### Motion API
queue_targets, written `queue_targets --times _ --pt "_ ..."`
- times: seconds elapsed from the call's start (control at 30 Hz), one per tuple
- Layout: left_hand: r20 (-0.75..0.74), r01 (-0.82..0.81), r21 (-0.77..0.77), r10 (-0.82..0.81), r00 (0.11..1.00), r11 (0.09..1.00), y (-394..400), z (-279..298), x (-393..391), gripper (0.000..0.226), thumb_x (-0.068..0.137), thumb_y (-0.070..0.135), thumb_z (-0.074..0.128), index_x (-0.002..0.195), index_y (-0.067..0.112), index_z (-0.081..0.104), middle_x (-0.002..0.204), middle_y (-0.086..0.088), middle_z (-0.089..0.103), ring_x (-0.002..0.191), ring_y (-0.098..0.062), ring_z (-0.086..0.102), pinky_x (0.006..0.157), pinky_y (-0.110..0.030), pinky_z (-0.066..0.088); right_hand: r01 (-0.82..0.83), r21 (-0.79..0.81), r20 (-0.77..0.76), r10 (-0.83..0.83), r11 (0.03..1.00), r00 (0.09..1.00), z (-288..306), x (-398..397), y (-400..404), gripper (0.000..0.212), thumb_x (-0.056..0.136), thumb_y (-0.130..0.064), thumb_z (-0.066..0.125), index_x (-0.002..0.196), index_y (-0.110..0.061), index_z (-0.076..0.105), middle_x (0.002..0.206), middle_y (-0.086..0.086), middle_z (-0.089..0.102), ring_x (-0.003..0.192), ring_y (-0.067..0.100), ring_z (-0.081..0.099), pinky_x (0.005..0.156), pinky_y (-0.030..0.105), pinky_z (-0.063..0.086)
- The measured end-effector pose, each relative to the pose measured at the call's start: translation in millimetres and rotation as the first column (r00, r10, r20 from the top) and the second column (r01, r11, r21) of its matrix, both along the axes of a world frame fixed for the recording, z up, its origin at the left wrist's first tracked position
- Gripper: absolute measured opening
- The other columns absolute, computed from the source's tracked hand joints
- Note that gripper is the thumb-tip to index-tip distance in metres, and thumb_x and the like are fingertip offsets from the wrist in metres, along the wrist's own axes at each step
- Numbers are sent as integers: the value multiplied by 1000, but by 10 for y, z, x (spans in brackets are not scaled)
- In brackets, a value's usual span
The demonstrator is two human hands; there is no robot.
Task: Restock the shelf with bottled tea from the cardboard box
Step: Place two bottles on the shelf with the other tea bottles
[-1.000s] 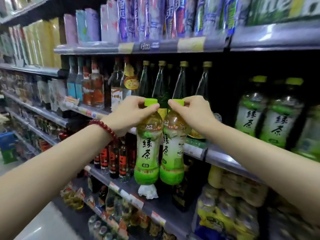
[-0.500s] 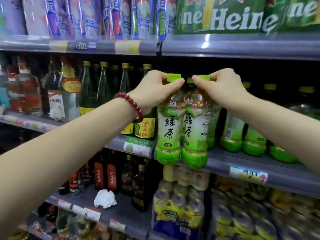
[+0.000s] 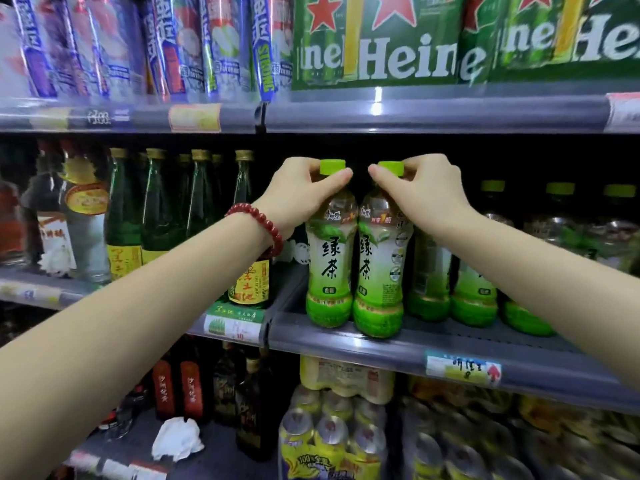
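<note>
Both bare arms are stretched out, left hand (image 3: 304, 192) with a red bead bracelet (image 3: 258, 225) on its wrist, right hand (image 3: 420, 194) beside it. Each hand's fingers pinch the lime-green cap of a clear plastic green tea bottle: left bottle (image 3: 330, 258), right bottle (image 3: 379, 268), touching, bottoms on the grey metal shelf (image 3: 346, 344) front edge. More tea bottles (image 3: 472, 292) stand behind, green glass bottles (image 3: 157, 209) to the left.

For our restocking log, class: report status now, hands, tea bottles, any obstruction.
Left hand and right hand each grip a tea bottle by the cap. Both bottles at shelf edge, side by side. Nothing blocking.
</note>
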State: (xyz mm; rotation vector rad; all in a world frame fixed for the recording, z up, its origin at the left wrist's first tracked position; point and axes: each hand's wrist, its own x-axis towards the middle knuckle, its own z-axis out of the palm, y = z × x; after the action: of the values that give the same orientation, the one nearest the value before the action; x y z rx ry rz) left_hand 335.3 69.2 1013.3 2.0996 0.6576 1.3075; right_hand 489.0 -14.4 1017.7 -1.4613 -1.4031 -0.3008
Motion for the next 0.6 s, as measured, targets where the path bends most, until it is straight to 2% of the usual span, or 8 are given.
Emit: queue_targets --times 0.03,0.1,0.13,0.2,0.3,0.37,0.47,0.6 --pt "19 9 -16 -9 1000 1000 21 -16 -7 21 85 36 64 90 17 71 83 -1 71 75 -15 67 73 -36 57 -17 2 2 17 1000 1000 -14 2 4 45 86 -48 61 78 -5 72 74 10 71 75 18 65 73 27 48" --pt "72 28 -48 -24 997 998 18 -69 -8 27 82 41 65 93 18 73 90 -2 74 84 -18 71 83 -40 57 -28 5 2 28 1000 1000 -50 5 -10 38 85 -49 62 70 -13 65 67 -4 63 67 5 57 61 3 38" --pt "104 19 -50 -13 995 999 6 -110 0 32 80 46 64 94 18 73 92 -2 75 88 -19 71 86 -44 57 -30 20 -17 30 999 999 -81 5 -25 34 84 -49 64 74 -17 61 67 -11 59 66 0 53 57 -1 36" --pt "179 -15 -23 19 984 1000 -47 -235 26 35 79 48 63 97 19 72 94 -2 75 92 -18 71 88 -46 56 -52 89 -84 60 995 995 -169 8 -55 28 83 -47 66 91 -21 57 75 -18 55 70 -5 52 60 -5 36" --pt "275 31 3 -30 961 1000 -106 -453 61 32 84 31 66 112 16 65 102 0 72 95 -12 68 89 -36 54 -69 176 -128 93 982 987 -337 -18 -64 30 85 -45 64 96 -17 61 82 -12 62 73 -3 56 64 0 39" --pt "281 85 -9 -79 957 996 -121 -545 55 51 81 21 71 129 18 53 116 1 68 104 -9 66 92 -27 52 -75 159 -121 95 984 988 -449 -30 -45 39 85 -46 64 109 -16 62 96 -9 64 85 4 58 70 3 38" --pt "243 132 -8 -126 962 991 -76 -605 21 74 75 13 76 138 25 40 127 7 60 109 0 62 92 -16 50 -104 43 -102 108 994 989 -616 9 -27 71 81 -49 66 142 -26 39 120 -13 47 113 2 43 93 18 32" --pt "219 146 -20 -138 966 989 -27 -662 -47 74 72 17 79 137 22 44 123 3 64 111 -7 63 98 -31 50 -227 66 -145 234 972 961 -759 24 -107 84 76 -49 71 145 -45 24 132 -25 41 128 2 41 104 25 32"
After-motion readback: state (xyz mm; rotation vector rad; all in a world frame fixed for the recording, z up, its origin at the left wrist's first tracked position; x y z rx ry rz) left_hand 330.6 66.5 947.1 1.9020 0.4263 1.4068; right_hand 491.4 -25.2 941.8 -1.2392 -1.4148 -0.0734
